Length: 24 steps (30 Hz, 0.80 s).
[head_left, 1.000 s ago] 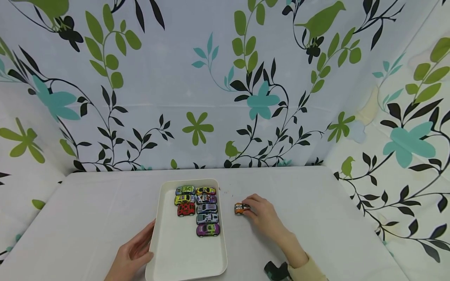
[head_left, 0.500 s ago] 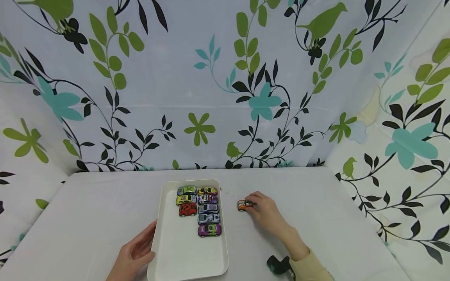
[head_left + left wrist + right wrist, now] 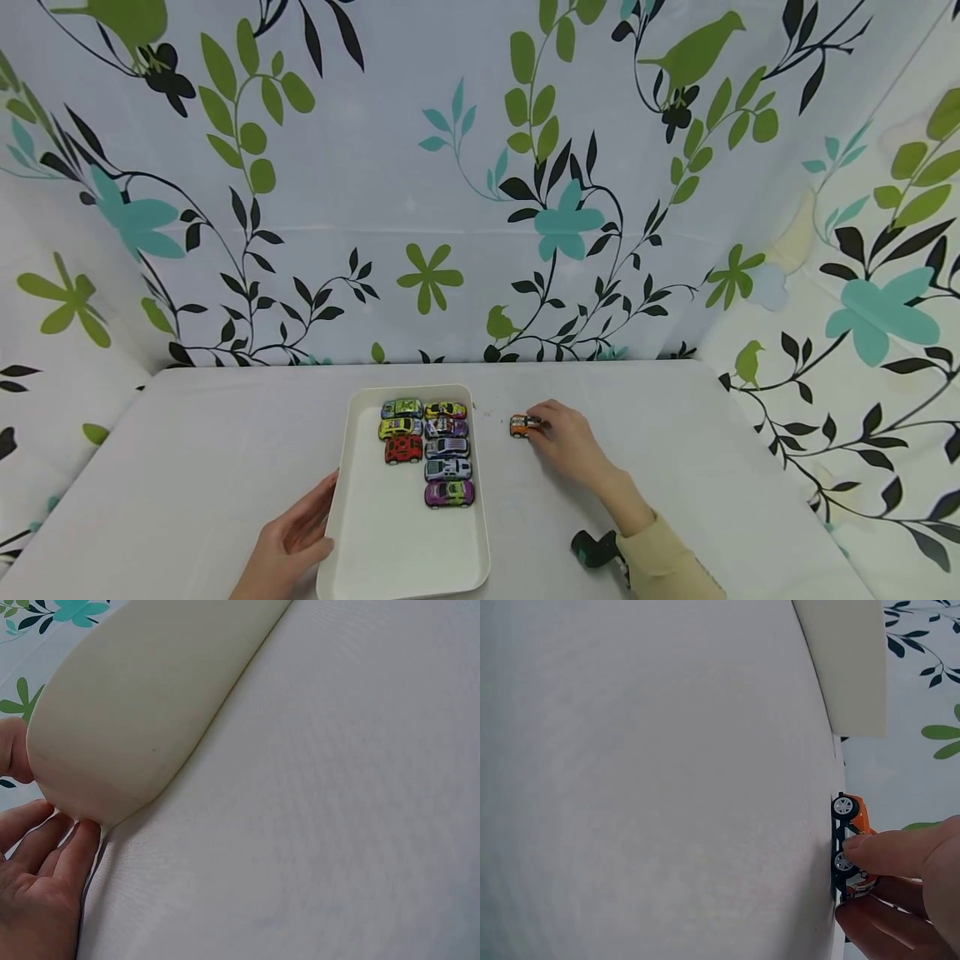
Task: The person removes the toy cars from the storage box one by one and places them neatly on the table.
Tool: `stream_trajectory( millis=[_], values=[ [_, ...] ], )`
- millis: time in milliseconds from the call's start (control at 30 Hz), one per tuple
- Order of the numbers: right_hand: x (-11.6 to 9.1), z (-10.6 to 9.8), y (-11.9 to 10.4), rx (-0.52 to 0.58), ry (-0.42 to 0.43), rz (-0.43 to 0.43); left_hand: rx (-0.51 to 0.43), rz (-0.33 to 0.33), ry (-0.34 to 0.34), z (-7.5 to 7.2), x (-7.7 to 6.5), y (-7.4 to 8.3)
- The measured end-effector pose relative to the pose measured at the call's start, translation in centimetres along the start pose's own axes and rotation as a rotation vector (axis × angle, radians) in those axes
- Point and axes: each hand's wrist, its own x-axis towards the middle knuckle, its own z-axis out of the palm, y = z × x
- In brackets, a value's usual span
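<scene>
My right hand (image 3: pixel 572 443) pinches a small orange toy car (image 3: pixel 524 426) between thumb and fingers, to the right of the tray. In the right wrist view the orange car (image 3: pixel 853 840) has its wheels down at the tabletop, and the thumb lies against its side. My left hand (image 3: pixel 288 533) holds the left edge of a white rectangular tray (image 3: pixel 405 567), thumb at the rim and fingers along the outer wall. In the left wrist view the fingertips touch the tray's wall (image 3: pixel 142 727) low down. Toy cars stand in two columns inside the tray, including a red one (image 3: pixel 403 450) and a purple one (image 3: pixel 449 494).
A white cloth covers the table (image 3: pixel 187 467). Patterned fabric (image 3: pixel 450 183) with leaves and birds rises behind and at the sides. A dark device (image 3: pixel 594 550) is by the right wrist, next to the beige sleeve (image 3: pixel 663 562).
My right hand has slid the orange car a little farther away along the table, beside the tray. The left hand stays at the tray's edge. The whole head view has shifted slightly.
</scene>
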Motion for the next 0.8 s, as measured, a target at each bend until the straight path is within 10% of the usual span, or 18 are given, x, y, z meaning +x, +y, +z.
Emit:
stream_trajectory(
  millis=[800],
  values=[
    [0.93, 0.14, 0.46, 0.028, -0.082, 0.023, 0.002, 0.016, -0.007, -0.03, -0.05, -0.07]
  ],
)
